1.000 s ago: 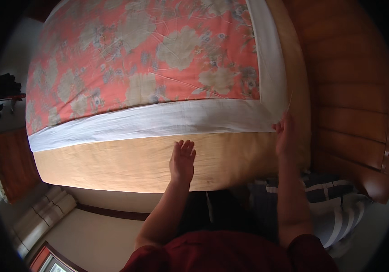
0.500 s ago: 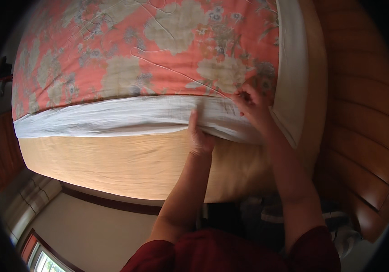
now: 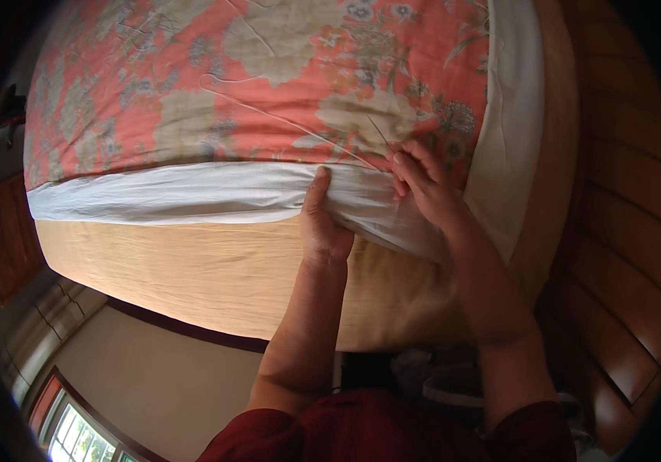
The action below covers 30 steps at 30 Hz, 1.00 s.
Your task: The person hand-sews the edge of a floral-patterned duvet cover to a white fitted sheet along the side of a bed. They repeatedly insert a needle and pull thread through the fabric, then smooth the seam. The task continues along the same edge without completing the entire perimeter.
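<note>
A quilt with a coral floral face (image 3: 184,127) and a folded white cloth border (image 3: 153,194) lies before me. My left hand (image 3: 324,223) grips that border, its thumb on top near the seam and its other fingers hidden underneath. To the right, my right hand (image 3: 429,183) pinches a long thin needle (image 3: 380,132), whose tip points up and left over the floral cloth. White thread (image 3: 284,121) runs from a loop on the quilt down to the border, close beside the right fingers. Where it enters the cloth is too small to tell.
Under the quilt spreads a tan sheet (image 3: 169,262) with a rounded edge. White border (image 3: 506,131) also runs down the quilt's right side. More loose thread (image 3: 247,27) lies farther up. Beyond the right edge is brown wooden planking (image 3: 623,223); a window (image 3: 80,435) shows at lower left.
The needle now shows clearly, pointing up and left from my right fingers. My left thumb has moved slightly left and up to the seam. The view has shifted a little.
</note>
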{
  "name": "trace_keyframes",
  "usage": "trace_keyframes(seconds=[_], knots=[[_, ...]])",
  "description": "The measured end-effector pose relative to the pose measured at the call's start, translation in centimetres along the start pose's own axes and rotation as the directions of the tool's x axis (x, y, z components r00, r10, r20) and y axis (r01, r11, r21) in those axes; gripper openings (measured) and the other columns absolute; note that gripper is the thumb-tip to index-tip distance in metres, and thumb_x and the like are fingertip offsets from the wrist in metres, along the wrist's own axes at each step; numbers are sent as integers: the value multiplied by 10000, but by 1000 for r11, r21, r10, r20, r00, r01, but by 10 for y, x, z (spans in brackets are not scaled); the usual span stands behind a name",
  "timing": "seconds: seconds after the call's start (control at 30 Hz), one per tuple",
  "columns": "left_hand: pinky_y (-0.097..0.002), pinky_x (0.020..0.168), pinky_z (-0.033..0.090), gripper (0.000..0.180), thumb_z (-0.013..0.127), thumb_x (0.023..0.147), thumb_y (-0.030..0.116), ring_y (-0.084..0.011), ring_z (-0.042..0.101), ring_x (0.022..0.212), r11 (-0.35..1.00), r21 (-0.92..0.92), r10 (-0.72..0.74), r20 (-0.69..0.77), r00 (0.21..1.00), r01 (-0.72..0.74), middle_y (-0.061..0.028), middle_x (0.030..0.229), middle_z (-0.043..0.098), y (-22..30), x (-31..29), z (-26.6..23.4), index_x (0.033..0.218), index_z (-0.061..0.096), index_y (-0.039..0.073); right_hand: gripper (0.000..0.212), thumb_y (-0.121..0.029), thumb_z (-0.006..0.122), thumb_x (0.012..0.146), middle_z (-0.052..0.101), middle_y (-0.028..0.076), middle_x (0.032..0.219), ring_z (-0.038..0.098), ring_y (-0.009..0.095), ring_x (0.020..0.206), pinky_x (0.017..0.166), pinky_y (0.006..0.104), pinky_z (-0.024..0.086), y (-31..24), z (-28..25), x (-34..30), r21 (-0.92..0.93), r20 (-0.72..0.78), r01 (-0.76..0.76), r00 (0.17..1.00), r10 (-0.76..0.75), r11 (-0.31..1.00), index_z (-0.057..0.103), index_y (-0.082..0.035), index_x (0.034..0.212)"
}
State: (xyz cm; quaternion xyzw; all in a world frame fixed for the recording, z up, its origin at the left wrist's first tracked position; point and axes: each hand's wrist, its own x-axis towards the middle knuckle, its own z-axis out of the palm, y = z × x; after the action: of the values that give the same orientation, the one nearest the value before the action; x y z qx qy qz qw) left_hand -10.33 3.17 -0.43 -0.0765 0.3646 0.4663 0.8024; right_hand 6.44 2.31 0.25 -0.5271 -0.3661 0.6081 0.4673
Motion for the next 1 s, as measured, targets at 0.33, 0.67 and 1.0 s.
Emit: trace_keyframes(seconds=[0.33, 0.67, 1.0], knots=[[-407, 973, 388, 464, 620, 856, 327, -242, 504, 1099, 1000, -16, 8, -22, 1000, -8, -88, 1175, 553, -2, -3, -4, 1200, 490, 44, 56, -36, 549, 887, 554, 5, 730, 495, 61, 642, 573, 229, 416, -4, -39, -15, -447, 196, 187, 975, -108, 875, 576, -17, 932], [-407, 991, 369, 470, 541, 898, 365, -245, 479, 1129, 995, 90, 46, -118, 992, -35, -90, 1217, 520, -4, -2, -5, 1234, 461, 46, 155, 37, 579, 815, 648, 51, 828, 582, 99, 693, 604, 234, 449, -12, -52, -17, -487, 321, 335, 928, -192, 807, 639, -3, 952], [-390, 989, 375, 473, 627, 857, 313, -234, 493, 1113, 999, 31, 42, -112, 993, -39, -86, 1198, 541, -3, -3, -6, 1217, 482, 43, 227, 69, 550, 771, 665, 67, 825, 577, 102, 634, 566, 238, 449, -12, -58, -17, -509, 361, 358, 914, -183, 783, 653, 0, 962]])
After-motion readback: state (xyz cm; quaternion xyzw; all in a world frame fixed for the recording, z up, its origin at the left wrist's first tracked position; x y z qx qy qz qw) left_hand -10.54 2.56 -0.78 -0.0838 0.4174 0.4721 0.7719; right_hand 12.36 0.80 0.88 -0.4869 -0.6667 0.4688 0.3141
